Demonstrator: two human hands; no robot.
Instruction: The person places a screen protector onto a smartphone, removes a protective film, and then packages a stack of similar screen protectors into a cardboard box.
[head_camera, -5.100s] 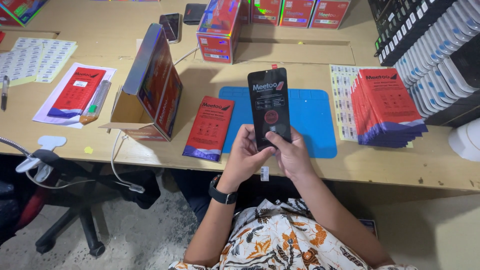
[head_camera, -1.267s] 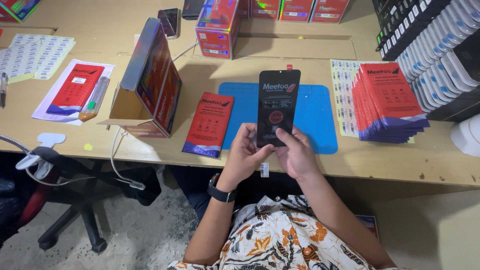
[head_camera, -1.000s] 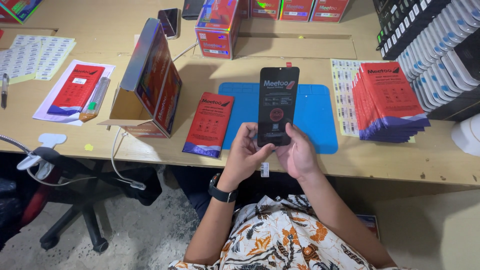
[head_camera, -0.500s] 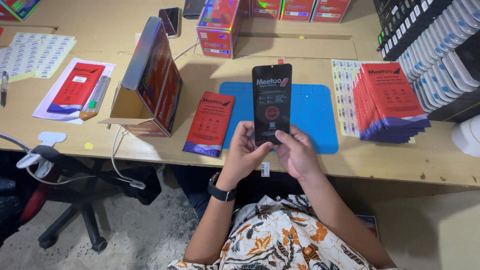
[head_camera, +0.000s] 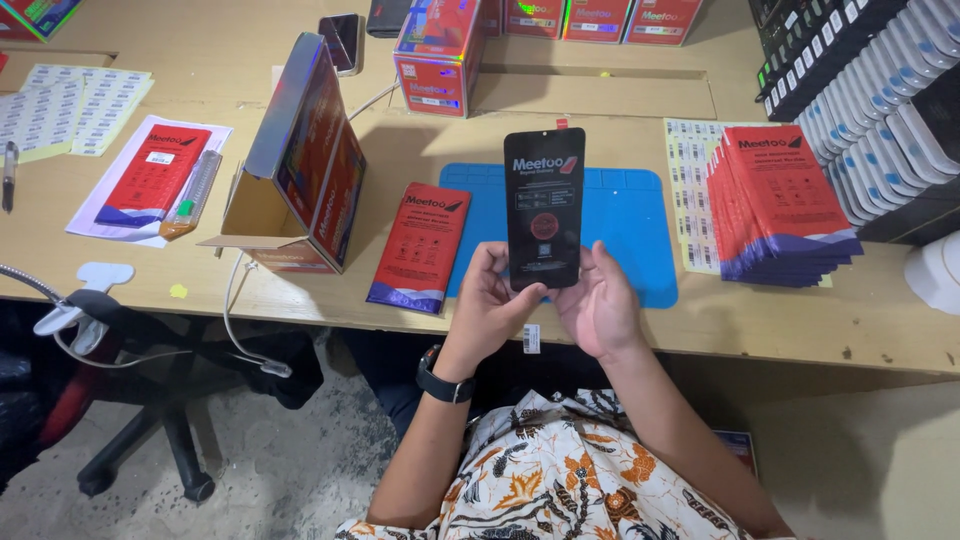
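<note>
Black phone screen panel (head_camera: 544, 205) stands upright above the desk edge, pinched at its lower end between both hands: left hand (head_camera: 495, 305) curled round its lower left corner, right hand (head_camera: 600, 305) closed on the lower right. Behind the grip lies a blue mat (head_camera: 630, 215); just left of it a red packet (head_camera: 420, 245), further left an open cardboard box (head_camera: 300, 170); to the right a stack of red packets (head_camera: 785, 205)

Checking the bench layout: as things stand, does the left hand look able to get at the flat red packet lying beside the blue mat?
Probably yes. The flat red packet lies uncovered just left of the left hand, with nothing between. But that hand helps hold the black phone screen panel, so it must let go first.
</note>
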